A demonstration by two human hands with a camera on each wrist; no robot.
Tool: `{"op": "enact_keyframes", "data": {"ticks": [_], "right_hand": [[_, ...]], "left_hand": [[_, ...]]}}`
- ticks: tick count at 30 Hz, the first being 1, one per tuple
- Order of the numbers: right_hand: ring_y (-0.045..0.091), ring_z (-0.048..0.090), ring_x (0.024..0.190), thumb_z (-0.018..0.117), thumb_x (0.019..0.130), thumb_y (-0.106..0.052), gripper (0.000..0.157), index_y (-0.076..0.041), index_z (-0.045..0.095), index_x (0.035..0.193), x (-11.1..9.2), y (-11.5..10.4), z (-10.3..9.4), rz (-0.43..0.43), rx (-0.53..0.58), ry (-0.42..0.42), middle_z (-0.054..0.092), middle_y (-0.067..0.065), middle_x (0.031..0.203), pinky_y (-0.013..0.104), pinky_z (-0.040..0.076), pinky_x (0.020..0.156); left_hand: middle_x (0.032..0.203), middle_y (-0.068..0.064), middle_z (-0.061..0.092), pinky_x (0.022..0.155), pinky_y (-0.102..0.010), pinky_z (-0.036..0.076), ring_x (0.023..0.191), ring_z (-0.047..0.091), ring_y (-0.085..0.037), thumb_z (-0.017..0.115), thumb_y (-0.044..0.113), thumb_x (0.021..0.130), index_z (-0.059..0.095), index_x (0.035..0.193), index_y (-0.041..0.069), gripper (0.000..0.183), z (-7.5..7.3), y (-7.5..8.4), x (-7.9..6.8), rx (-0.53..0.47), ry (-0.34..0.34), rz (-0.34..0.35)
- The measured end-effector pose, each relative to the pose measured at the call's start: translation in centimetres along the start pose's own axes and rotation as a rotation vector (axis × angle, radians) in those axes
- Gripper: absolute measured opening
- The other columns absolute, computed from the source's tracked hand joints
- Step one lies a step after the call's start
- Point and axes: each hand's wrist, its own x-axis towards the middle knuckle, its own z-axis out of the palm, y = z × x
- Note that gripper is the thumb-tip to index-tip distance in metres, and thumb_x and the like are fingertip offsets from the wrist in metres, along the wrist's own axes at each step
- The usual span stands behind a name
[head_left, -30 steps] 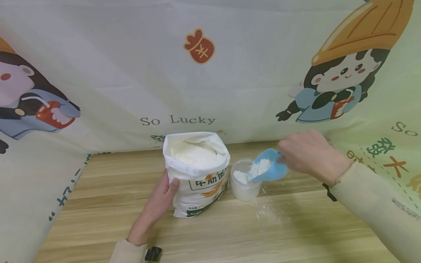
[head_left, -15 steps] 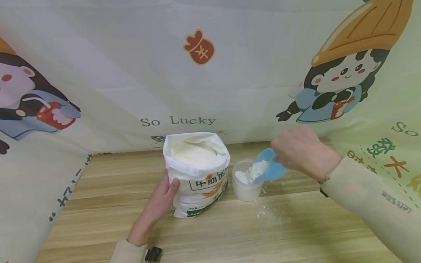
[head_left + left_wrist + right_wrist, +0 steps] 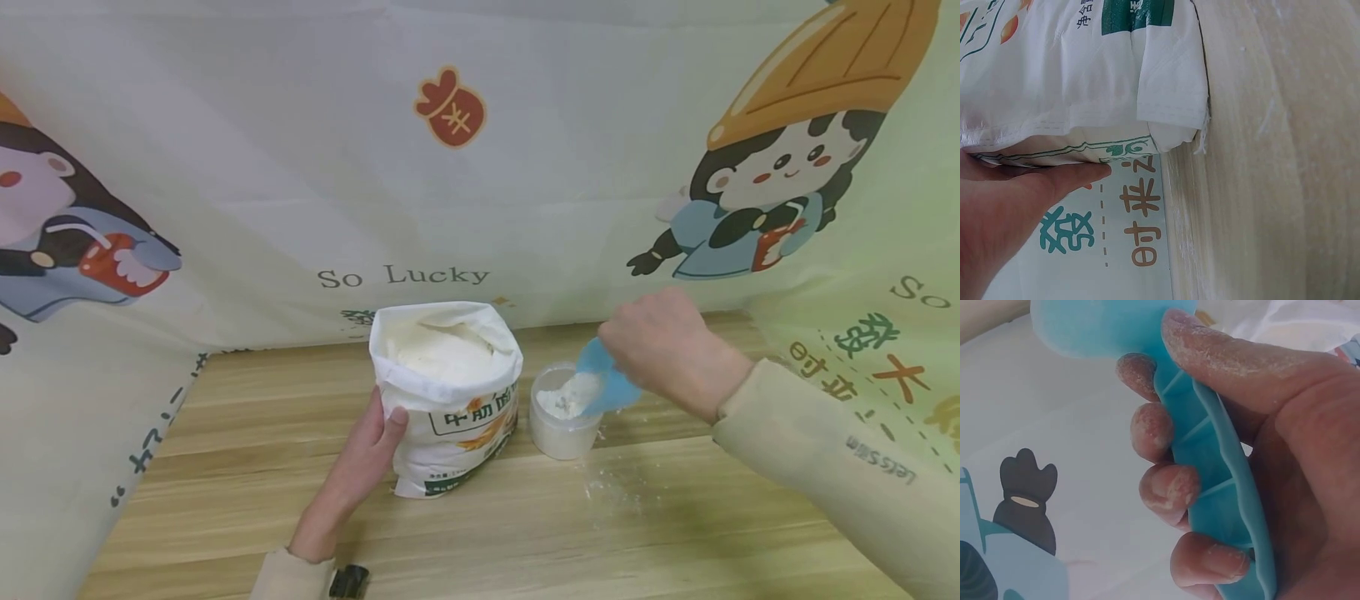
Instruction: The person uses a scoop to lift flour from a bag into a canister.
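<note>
My right hand [image 3: 663, 346] grips the ribbed handle of a light blue scoop [image 3: 617, 390], its fingers curled round it and dusted white in the right wrist view. The scoop tips down to the left, its mouth over the rim of a clear plastic tub [image 3: 564, 437]. White flour [image 3: 562, 402] lies in the tub and runs up into the scoop's mouth. To the left, an upright white flour bag [image 3: 412, 433] stands with its top rolled back, flour showing inside. My left hand [image 3: 367, 446] holds the bag's left side, thumb on the front; its other fingers are mostly hidden.
Spilled flour [image 3: 618, 492] dusts the wooden table [image 3: 247, 467] in front of the tub. A printed cloth [image 3: 555, 183] stands behind the table and along both sides, close behind the bag and tub.
My right hand has moved left, tilting the scoop further over the tub. Flour has slid from the scoop into the tub. My left hand and the bag stay in place.
</note>
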Motion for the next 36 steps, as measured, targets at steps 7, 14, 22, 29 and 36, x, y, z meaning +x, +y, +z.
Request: {"op": "enact_keyframes", "data": {"ticks": [7,14,22,29,36], "right_hand": [[0.013,0.025,0.054,0.063,0.077,0.012,0.041,-0.015,0.042,0.053,-0.2,-0.7,0.3,-0.016,-0.063,0.074,0.026,-0.004,0.054,0.025,0.022,0.045],[0.016,0.035,0.055,0.073,0.079,0.008,0.039,-0.015,0.051,0.056,-0.6,-0.4,0.2,-0.022,-0.030,0.055,0.041,-0.003,0.055,0.027,0.031,0.045],[0.020,0.047,0.060,0.084,0.086,-0.020,0.032,-0.019,0.061,0.064,-2.2,1.1,1.6,0.025,0.096,0.045,0.053,-0.003,0.066,0.033,0.040,0.046],[0.020,0.058,0.068,0.087,0.085,-0.030,0.014,-0.022,0.077,0.088,-3.8,2.3,3.3,0.078,0.232,0.092,0.059,-0.006,0.076,0.039,0.046,0.049],[0.022,0.068,0.076,0.082,0.091,-0.029,0.024,-0.013,0.078,0.107,-5.2,3.6,3.9,0.083,0.351,0.208,0.072,0.000,0.093,0.045,0.056,0.061]], "left_hand": [[0.159,-0.028,0.037,0.115,-0.066,0.030,0.145,0.036,-0.048,0.036,0.041,0.113,0.019,0.164,0.007,0.063,-0.1,-0.1,0.1,0.006,0.001,-0.007],[0.159,-0.029,0.037,0.115,-0.066,0.029,0.146,0.035,-0.048,0.036,0.033,0.114,0.020,0.163,0.005,0.059,-0.1,0.0,0.1,0.004,0.000,-0.020],[0.158,-0.029,0.039,0.114,-0.067,0.031,0.145,0.037,-0.048,0.036,0.040,0.113,0.021,0.163,0.007,0.062,0.0,-0.1,0.0,-0.007,0.000,0.004],[0.159,-0.027,0.038,0.114,-0.067,0.031,0.145,0.035,-0.048,0.036,0.047,0.112,0.019,0.164,0.009,0.067,0.0,-0.2,-0.1,-0.012,-0.002,0.007],[0.157,-0.025,0.042,0.112,-0.068,0.034,0.144,0.038,-0.047,0.039,0.053,0.109,0.022,0.164,0.010,0.072,-0.1,-0.3,0.1,-0.014,-0.006,0.020]]}}
